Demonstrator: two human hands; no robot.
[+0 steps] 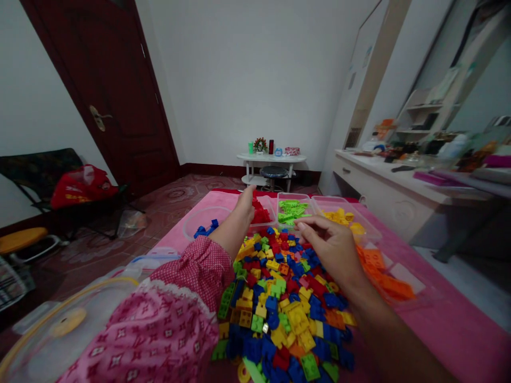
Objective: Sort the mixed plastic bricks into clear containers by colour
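Note:
My left hand [245,206] reaches forward over the clear container of red bricks [261,211]. Its fingers point away from me and are mostly hidden, so I cannot tell what it holds. My right hand [329,242] hovers above the far side of the mixed pile of toy building bricks [279,287], close to the container of green bricks [292,210]. Its thumb and forefinger come together in a pinch, and whatever is between them is too small to make out. The pile mixes blue, yellow, red, green and orange bricks.
Round the pile stand containers with blue bricks [205,229], yellow bricks [339,216] and orange bricks [383,274]. Clear lids [96,314] lie at the left. Everything rests on a pink cloth [431,319]. A white dresser [371,181] stands at the right.

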